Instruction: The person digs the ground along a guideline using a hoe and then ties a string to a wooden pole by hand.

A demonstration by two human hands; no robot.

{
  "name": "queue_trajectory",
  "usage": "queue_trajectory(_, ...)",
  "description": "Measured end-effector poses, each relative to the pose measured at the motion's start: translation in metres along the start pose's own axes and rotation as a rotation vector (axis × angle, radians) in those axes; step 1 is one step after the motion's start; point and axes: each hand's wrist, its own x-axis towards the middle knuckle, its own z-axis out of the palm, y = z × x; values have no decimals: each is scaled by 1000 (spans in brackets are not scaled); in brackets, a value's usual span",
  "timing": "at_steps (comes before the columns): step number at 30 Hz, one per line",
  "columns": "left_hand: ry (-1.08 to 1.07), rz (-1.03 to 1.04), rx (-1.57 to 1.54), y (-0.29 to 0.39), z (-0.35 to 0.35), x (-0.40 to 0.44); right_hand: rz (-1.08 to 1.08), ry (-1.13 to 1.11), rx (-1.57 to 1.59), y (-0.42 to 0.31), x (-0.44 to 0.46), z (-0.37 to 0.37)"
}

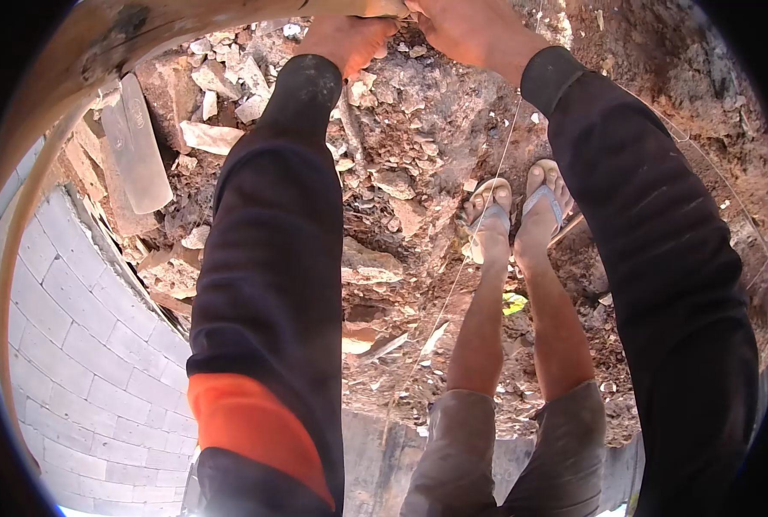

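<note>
At the top edge my left hand (349,41) is closed, its fingers curled against a pale wooden pole (130,33). The pole runs from the upper left towards the top middle, where its end lies between my hands. My right hand (474,33) is also closed, close beside the left one, with its fingertips at the pole's end. The top edge cuts off part of both hands, and I cannot make out what the right fingers hold. A thin string (479,233) runs down past my feet from near the right hand.
My feet in flip-flops (543,202) stand on broken earth and rubble (393,185). A grey flat board (137,142) lies at the upper left among stone chunks (216,82). A block wall (91,362) curves along the lower left. A thin wire (711,164) crosses the right side.
</note>
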Motion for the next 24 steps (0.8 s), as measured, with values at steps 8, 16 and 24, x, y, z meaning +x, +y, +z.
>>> queue_trajectory(8,10,375,131,-10,0,9,152,-105,-46,1,8,-3)
queue_trajectory(16,-22,195,39,-2,0,2,188,-195,4,0,13,-8)
queue_trajectory(24,48,179,23,-10,3,5,-4,7,10,13,33,-11)
